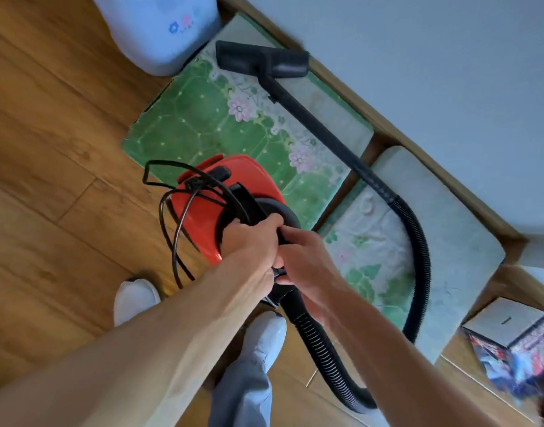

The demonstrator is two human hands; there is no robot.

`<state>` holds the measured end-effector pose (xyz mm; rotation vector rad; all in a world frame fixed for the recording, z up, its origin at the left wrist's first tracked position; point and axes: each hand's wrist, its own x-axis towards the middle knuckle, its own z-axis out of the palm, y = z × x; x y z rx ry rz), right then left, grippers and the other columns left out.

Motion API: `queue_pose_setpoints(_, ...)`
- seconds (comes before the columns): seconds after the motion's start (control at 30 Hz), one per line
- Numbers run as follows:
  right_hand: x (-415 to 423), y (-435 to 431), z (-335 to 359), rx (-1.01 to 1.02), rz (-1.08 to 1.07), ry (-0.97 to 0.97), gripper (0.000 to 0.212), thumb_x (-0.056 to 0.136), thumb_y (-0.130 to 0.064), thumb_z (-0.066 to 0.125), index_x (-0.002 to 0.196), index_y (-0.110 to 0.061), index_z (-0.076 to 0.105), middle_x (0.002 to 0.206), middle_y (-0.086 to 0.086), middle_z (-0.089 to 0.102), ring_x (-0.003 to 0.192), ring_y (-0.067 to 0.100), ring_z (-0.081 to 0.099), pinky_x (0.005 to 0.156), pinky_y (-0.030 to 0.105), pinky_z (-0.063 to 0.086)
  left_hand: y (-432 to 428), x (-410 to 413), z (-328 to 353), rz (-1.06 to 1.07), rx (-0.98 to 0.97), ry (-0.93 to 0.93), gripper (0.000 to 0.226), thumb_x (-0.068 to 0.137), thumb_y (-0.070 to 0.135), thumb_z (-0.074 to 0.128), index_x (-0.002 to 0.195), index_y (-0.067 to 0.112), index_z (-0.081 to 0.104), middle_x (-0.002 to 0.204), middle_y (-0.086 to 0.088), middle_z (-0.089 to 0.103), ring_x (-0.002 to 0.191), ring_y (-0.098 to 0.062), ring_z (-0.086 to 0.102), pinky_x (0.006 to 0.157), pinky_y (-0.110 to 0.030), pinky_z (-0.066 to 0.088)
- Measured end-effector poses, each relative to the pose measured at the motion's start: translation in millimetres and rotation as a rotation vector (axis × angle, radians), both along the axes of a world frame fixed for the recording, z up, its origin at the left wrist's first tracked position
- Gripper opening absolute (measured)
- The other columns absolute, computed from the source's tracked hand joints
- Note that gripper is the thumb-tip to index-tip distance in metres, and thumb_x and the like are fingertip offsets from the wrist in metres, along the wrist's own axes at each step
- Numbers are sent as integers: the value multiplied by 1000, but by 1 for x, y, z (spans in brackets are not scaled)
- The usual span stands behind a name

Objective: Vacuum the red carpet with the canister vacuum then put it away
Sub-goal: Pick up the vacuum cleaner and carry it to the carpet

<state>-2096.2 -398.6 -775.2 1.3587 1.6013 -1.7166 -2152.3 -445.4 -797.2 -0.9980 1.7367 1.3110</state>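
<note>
The red canister vacuum (203,208) hangs above the wooden floor in front of me. My left hand (252,241) grips its black carry handle. My right hand (307,263) grips the black hose where it joins the canister. The ribbed hose (418,257) loops out to the right and runs into a black wand (314,124). The floor nozzle (261,61) rests on a green mat near the wall. A black power cord (178,217) hangs in loose loops over the canister's left side. No red carpet is in view.
Two green floral mats (203,118) (369,272) lie along the white wall (449,72) with its wooden baseboard. A white plastic container (160,29) stands at top left. A box with a colourful print (514,352) sits at the right. My white slippers (135,300) stand on the wooden floor.
</note>
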Motion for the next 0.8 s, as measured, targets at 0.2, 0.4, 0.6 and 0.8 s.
queue_pose_setpoints(0.2,4,-10,0,-185,-183,113,31,82,2,51,100,-6,75,85,8,66,76,17,62,69,37,54,-12,-9,5,-22,4,5,16,82,9,71,97,7,65,85,-13,65,58,-27,56,25,-22,38)
queue_pose_setpoints(0.4,27,59,-5,-56,-646,164,30,87,4,43,104,1,67,99,17,74,95,27,72,85,39,53,10,-29,-5,-7,86,38,11,80,6,66,91,6,66,78,-11,74,65,-25,67,67,-32,54)
queue_pose_setpoints(0.6,12,117,-41,198,-387,32,18,91,1,54,99,-3,69,101,19,73,92,28,72,90,44,55,33,-38,-26,6,226,-31,6,91,7,64,92,6,59,62,-7,65,57,-23,59,62,-31,51)
queue_pose_setpoints(0.8,-37,153,-108,429,-188,-18,37,86,-1,58,122,-8,65,121,6,64,100,18,62,95,43,53,56,-46,-49,-41,328,-134,26,85,16,74,71,-2,61,52,-16,62,43,-28,59,50,-35,58)
